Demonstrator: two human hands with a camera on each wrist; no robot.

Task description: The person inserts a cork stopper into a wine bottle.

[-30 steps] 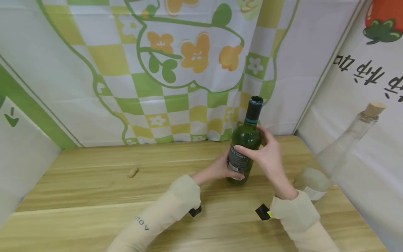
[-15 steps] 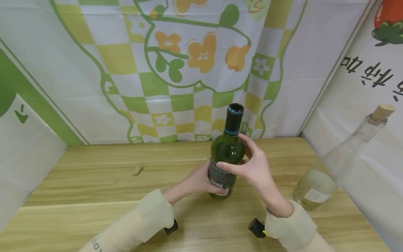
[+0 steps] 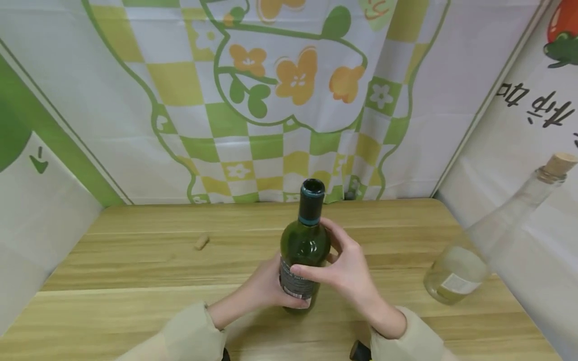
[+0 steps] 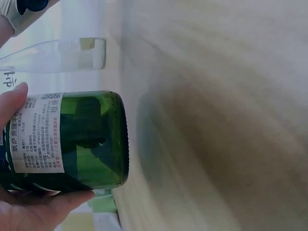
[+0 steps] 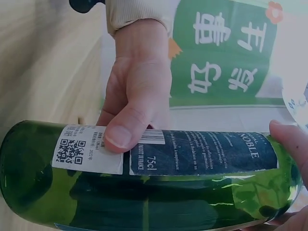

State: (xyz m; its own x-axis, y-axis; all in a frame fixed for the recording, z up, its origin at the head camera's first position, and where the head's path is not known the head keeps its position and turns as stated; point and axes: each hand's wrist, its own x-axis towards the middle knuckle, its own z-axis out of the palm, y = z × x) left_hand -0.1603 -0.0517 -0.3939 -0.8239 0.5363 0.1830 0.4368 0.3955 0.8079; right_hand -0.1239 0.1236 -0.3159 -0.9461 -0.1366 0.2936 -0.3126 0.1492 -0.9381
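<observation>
A green glass wine bottle [image 3: 301, 243] stands nearly upright between both hands, its dark mouth uncovered. My left hand [image 3: 264, 288] grips it low down, thumb across the lower label. Higher up, my right hand [image 3: 349, 268] holds it below the shoulder, with the thumb on the back label [image 5: 202, 151]. In the left wrist view, the base of the bottle [image 4: 98, 139] shows close over the table, beside a soft shadow. The fingers behind the glass are mostly hidden.
On the wooden table [image 3: 135, 271], a small cork [image 3: 201, 242] lies left of the hands. A clear bottle [image 3: 456, 273] with a cork stopper [image 3: 561, 163] stands at the right edge. A checkered flower-print curtain [image 3: 271, 145] hangs along the back.
Both hands have brought the green bottle left and nearer to the body, keeping the same grip. The view has shifted slightly; the small cork and clear bottle stay put on the table.
</observation>
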